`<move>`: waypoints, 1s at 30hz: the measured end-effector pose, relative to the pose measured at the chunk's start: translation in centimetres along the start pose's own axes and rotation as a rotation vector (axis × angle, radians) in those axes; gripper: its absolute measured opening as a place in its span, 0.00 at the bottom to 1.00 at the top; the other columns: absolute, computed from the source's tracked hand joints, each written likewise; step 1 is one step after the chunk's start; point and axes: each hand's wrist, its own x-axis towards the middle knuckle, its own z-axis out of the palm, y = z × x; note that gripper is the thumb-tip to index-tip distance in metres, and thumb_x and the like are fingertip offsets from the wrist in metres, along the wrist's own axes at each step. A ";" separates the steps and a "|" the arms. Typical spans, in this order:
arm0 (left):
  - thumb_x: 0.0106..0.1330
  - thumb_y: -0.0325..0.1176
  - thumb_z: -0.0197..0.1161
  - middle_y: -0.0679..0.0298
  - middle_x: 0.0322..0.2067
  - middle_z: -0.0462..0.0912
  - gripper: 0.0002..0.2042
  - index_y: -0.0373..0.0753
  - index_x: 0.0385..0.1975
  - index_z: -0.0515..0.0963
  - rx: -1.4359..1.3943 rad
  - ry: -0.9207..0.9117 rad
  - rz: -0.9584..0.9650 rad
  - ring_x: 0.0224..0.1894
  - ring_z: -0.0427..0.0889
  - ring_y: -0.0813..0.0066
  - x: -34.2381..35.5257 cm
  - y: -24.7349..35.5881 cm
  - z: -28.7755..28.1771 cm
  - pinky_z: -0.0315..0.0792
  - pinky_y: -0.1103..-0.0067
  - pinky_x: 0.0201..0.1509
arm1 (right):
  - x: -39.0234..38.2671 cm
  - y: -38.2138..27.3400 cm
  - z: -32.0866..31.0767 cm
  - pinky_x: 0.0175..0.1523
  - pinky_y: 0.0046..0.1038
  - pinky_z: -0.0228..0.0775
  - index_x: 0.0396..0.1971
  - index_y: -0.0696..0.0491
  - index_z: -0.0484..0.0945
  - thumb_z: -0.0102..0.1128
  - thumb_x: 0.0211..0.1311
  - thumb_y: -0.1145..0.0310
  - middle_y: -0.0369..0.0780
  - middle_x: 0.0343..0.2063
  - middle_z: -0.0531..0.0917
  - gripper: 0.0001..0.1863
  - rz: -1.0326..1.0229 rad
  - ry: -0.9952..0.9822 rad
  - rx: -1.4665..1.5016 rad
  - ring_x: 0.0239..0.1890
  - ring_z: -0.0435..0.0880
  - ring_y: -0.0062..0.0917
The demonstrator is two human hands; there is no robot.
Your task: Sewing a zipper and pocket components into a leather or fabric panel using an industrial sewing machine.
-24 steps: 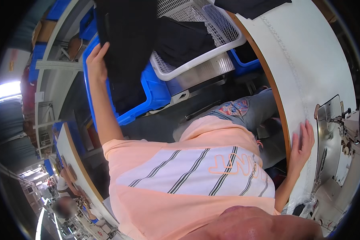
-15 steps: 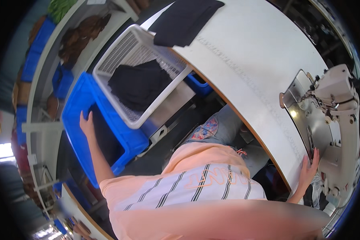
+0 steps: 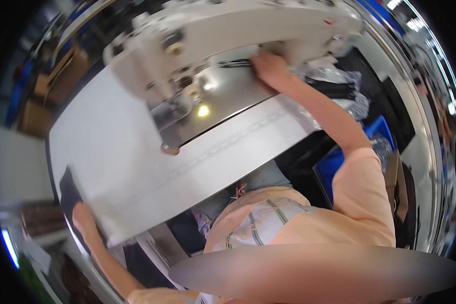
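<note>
Over at the left end of the white table (image 3: 137, 197), my left hand (image 3: 83, 219) lies against a folded black cloth (image 3: 70, 191). Motion smears its fingers, so whether they grip the cloth is unclear. My right arm reaches across to the sewing machine (image 3: 228, 35). Under the machine's arm, my right hand (image 3: 272, 72) is closed at the shiny metal bed (image 3: 238, 96), its fingertips partly hidden. Beside those fingertips is a slim dark object (image 3: 233, 64), too blurred to name. The machine's lamp shines on the bed.
Clear plastic wrapping (image 3: 347, 83) with dark contents lies right of the machine. A blue bin (image 3: 329, 169) and a cardboard box (image 3: 396, 182) are below at the right. Cardboard boxes (image 3: 50, 96) stand at the far left. The table's front edge runs before my lap.
My view has swung right toward the sewing machine. My left hand has left the blue bin's rim and is now at the black cloth. My right hand has moved from the bed's edge further under the machine's arm.
</note>
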 end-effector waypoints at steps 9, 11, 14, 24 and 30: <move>0.68 0.41 0.59 0.58 0.39 0.85 0.16 0.36 0.45 0.82 -0.385 0.533 -0.191 0.39 0.82 0.62 -1.7 -5.0 -0.6 0.75 0.72 0.43 | -7.8 1.0 -13.6 0.34 0.34 0.76 0.31 0.49 0.81 0.60 0.53 0.72 0.39 0.22 0.81 0.05 0.181 0.077 0.200 0.27 0.83 0.36; 0.69 0.39 0.57 0.60 0.38 0.83 0.13 0.37 0.44 0.81 -0.206 0.512 -0.018 0.38 0.82 0.62 -4.7 -0.8 -6.5 0.75 0.72 0.39 | -10.4 9.1 -16.2 0.36 0.32 0.75 0.34 0.55 0.82 0.57 0.57 0.70 0.43 0.25 0.83 0.08 0.511 0.101 0.080 0.29 0.84 0.37; 0.68 0.35 0.56 0.62 0.35 0.78 0.11 0.39 0.43 0.80 -0.063 0.418 0.203 0.36 0.81 0.62 -6.3 8.5 -7.5 0.75 0.70 0.35 | -15.1 23.5 -14.0 0.40 0.39 0.75 0.29 0.57 0.81 0.55 0.57 0.67 0.46 0.28 0.84 0.10 0.587 0.077 -0.001 0.34 0.83 0.42; 0.68 0.34 0.56 0.57 0.32 0.76 0.12 0.33 0.43 0.81 -0.372 0.492 0.258 0.32 0.79 0.59 -4.2 18.6 -5.4 0.71 0.68 0.35 | -18.4 34.8 -9.1 0.39 0.33 0.73 0.31 0.55 0.84 0.61 0.52 0.59 0.44 0.25 0.84 0.14 0.965 -0.241 0.390 0.30 0.83 0.32; 0.68 0.33 0.57 0.57 0.33 0.77 0.13 0.34 0.47 0.79 -0.482 0.411 0.213 0.34 0.79 0.63 -4.6 18.8 -6.1 0.71 0.71 0.38 | -22.3 35.7 -9.3 0.51 0.25 0.69 0.42 0.56 0.80 0.63 0.58 0.63 0.37 0.43 0.82 0.16 1.195 0.901 1.329 0.45 0.79 0.23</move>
